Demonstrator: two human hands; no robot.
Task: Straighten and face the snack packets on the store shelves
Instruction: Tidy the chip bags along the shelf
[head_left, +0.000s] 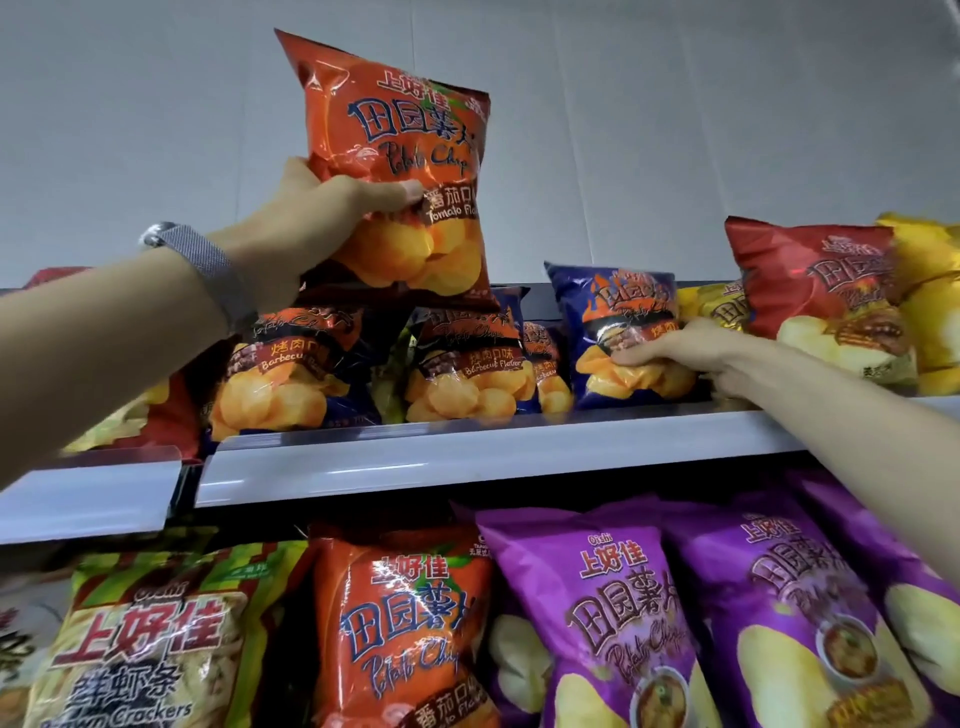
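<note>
- Now the left hand is gripping the orange chip bag by its side edge, with the thumb across the front. It is holding the bag up above the shelf.
- The right hand is holding a blue chip bag low on its side. That bag is standing on the shelf.
- Both bags are looking light, puffy and slippery, so a soft squeeze at the edges is probably keeping the chips from breaking.

Left hand raised high, fingers curled; right hand lower, gripping.
</note>
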